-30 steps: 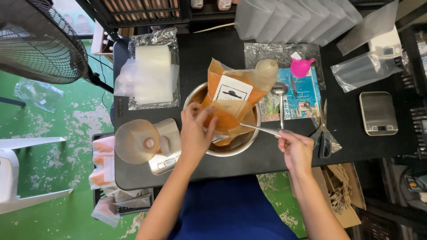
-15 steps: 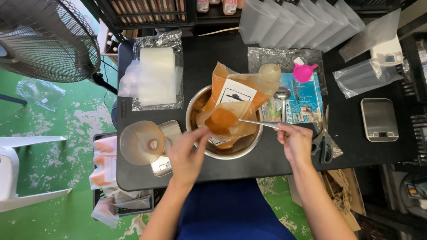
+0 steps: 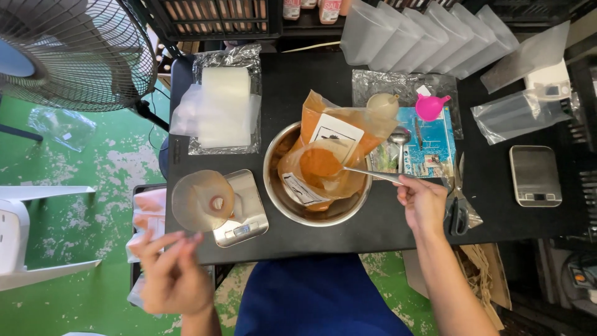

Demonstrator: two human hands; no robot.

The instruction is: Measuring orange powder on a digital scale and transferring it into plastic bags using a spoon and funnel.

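Observation:
My right hand [image 3: 423,200] grips the handle of a metal spoon [image 3: 373,175] whose bowl carries orange-brown powder over an open clear bag [image 3: 311,177]. The bag lies in a steel mixing bowl [image 3: 277,193] in the middle of the black table [image 3: 385,233]. A second, taller bag of orange powder with a white label [image 3: 339,127] leans on the bowl's far rim. My left hand [image 3: 174,274] hovers below the table's near left corner, fingers apart, holding nothing. It is close to a small silver scale [image 3: 245,218] carrying a translucent funnel-like cone [image 3: 202,200].
A stack of clear pouches on foil [image 3: 224,106] sits at the table's far left. A pink funnel [image 3: 430,106], another spoon [image 3: 400,135], scissors [image 3: 459,205] and a second scale [image 3: 535,176] lie on the right. A standing fan [image 3: 68,50] is at upper left, and a white chair [image 3: 25,230] at left.
My left hand left the bag in the bowl and dropped back toward me, past the table's near edge. The spoon now holds powder over the open bag.

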